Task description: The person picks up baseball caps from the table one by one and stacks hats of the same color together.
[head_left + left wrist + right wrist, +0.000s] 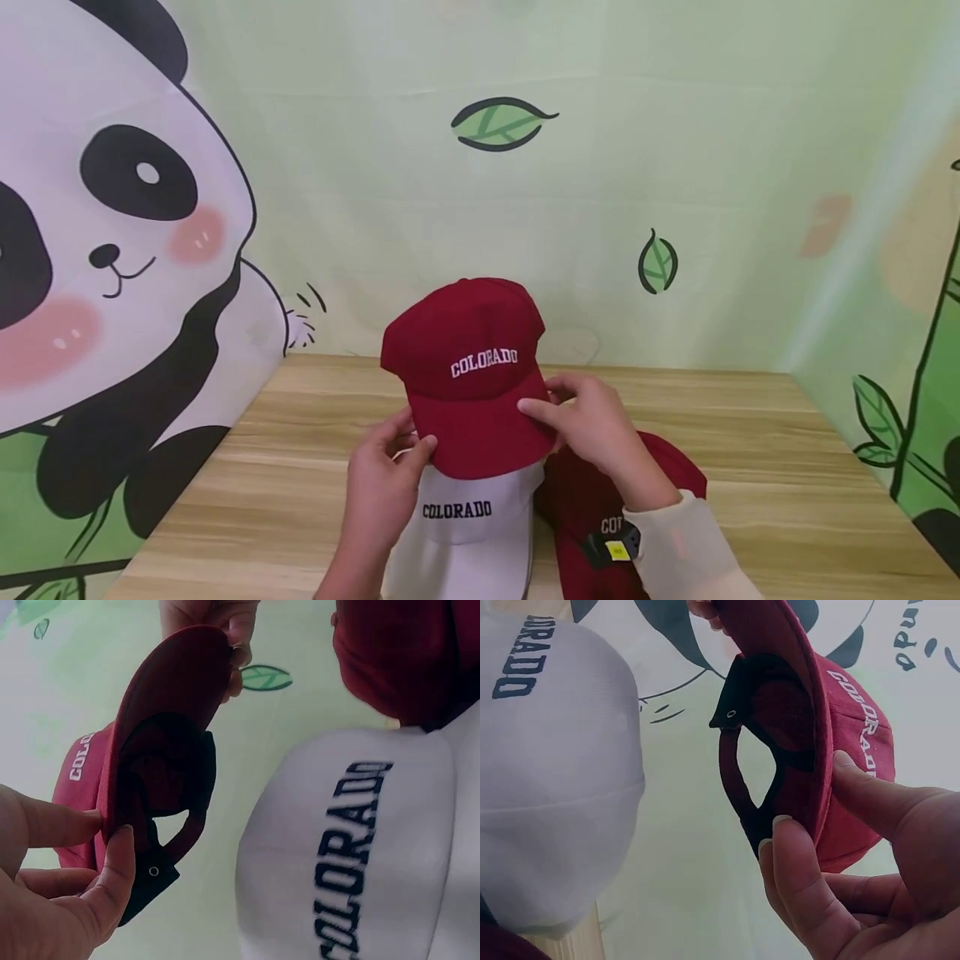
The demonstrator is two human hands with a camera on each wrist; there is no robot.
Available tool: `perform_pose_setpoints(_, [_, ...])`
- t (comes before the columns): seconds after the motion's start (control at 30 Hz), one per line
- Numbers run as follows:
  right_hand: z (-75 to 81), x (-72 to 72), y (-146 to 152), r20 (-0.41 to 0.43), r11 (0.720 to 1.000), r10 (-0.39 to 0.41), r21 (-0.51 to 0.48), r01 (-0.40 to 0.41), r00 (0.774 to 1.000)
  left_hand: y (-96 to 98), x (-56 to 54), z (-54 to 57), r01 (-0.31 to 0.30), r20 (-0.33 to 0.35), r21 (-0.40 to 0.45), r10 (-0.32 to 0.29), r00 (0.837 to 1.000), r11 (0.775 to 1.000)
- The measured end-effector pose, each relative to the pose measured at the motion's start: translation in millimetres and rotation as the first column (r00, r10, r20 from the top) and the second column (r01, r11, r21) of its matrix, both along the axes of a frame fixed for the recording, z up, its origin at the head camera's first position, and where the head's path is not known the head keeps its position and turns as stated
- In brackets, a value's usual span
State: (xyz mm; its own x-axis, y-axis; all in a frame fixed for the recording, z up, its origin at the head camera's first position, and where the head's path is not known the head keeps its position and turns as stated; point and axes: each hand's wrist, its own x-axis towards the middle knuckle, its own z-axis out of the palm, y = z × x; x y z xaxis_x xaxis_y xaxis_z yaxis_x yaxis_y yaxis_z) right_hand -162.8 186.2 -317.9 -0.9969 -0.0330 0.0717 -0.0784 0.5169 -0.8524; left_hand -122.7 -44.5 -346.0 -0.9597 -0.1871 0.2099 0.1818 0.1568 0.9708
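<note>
A dark red baseball cap (pixel 472 333) with white COLORADO lettering is held up in front of me, its brim tilted down toward me. My left hand (pixel 382 479) pinches the brim's left edge between thumb and fingers. On the opposite edge, my right hand (pixel 592 417) pinches the brim with its thumb on top. Both wrist views show the cap's hollow underside and its back strap (pixel 733 772) with an opening above it. Below the held cap is a white baseball cap (pixel 461 550) with black COLORADO lettering, its crown partly hidden.
Another red cap (pixel 675 467) lies at the right, partly covered by my right forearm and a dark wrist device (pixel 611 546) with a yellow patch. The wooden table (pixel 285 458) reaches back to a pale green backdrop (pixel 375 167) printed with a panda and leaves.
</note>
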Motion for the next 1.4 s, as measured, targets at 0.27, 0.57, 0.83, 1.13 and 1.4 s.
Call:
perform_pose_setpoints(0.27, [2.2, 8.7, 13, -0.018, 1.0, -0.005, 0.012, 0.005, 1.0, 12.8, 3.8, 0.0, 0.005, 0.021, -0.016, -0.005, 1.0, 1.0])
perform_pose_setpoints(0.57, [3.4, 19.5, 27, -0.027, 0.999, -0.036, 0.003, 0.036, 0.999, 23.7, 4.9, -1.7, 0.016, 0.01, -0.096, -0.015, 1.0, 0.995])
perform_pose_setpoints(0.83, [3.6, 29.9, 40, -0.042, 0.995, -0.086, 0.054, 0.088, 0.995, 35.0, 6.0, -4.3, 0.069, -0.045, -0.087, -0.073, 0.996, 0.994])
perform_pose_setpoints(1.13, [2.7, 41.7, 52, -0.034, 0.989, -0.126, 0.068, 0.128, 0.991, 46.2, 8.2, -3.4, 0.12, -0.005, -0.104, -0.122, 0.993, 0.987])
perform_pose_setpoints(1.4, [1.7, 52.6, 65, -0.046, 0.982, -0.164, 0.083, 0.168, 0.985, 57.0, 9.0, -7.1, 0.192, -0.018, -0.088, -0.194, 0.981, 0.978])
